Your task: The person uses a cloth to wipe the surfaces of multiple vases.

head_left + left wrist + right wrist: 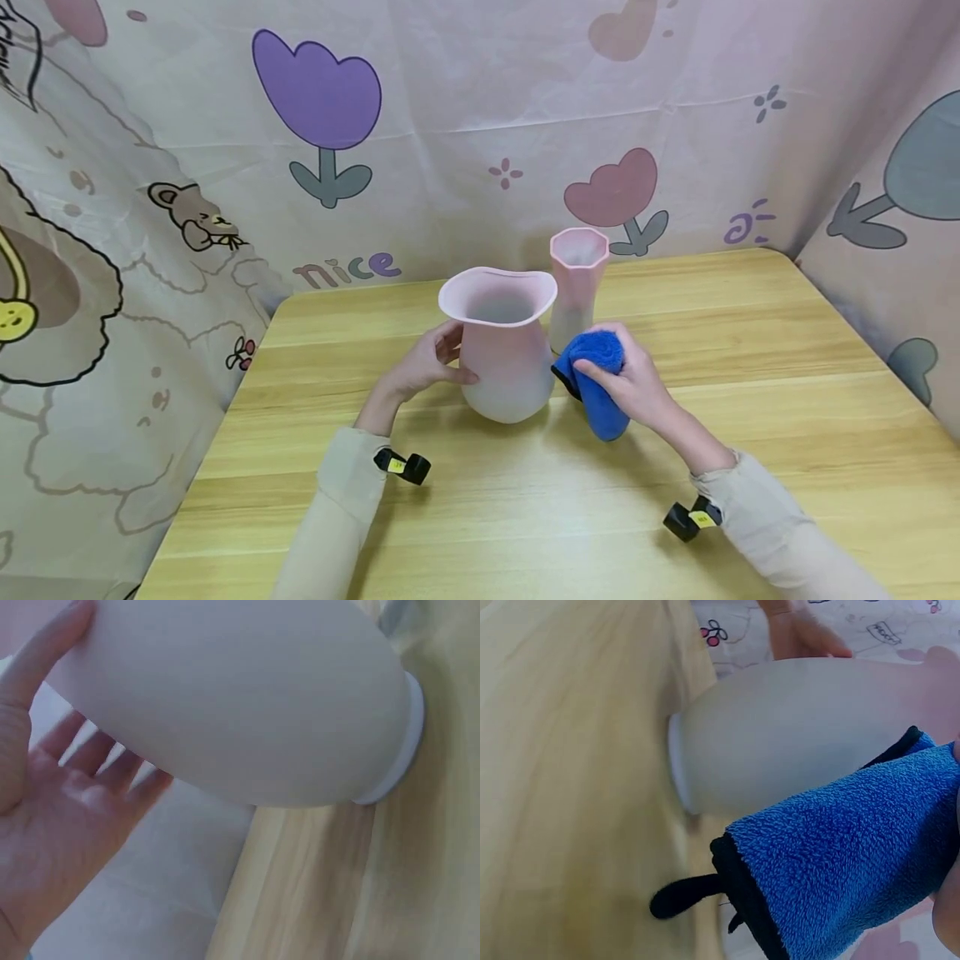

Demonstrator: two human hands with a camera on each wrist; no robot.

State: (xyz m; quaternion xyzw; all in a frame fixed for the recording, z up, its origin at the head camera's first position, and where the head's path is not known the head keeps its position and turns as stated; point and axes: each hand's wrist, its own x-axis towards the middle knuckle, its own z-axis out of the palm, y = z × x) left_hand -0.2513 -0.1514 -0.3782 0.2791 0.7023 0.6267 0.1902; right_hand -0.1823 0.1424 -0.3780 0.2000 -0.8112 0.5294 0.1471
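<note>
A wide pink-and-white vase (506,367) with a wavy flared rim stands upright on the wooden table. At its left side my left hand (423,362) holds it, thumb across the front and fingers round the back; the left wrist view shows the thumb (49,649) against the frosted wall. My right hand (633,379) grips a folded blue cloth (603,408) just right of the vase. In the right wrist view the cloth (840,847), with its black edging and loop, overlaps the vase (780,735), and only a little of the right hand shows.
A slimmer pink vase (577,287) with an angular rim stands behind and to the right, its lower part partly covered by the cloth and hand. The wooden table (510,517) ends at a cartoon-printed fabric backdrop (465,100) at the back and sides.
</note>
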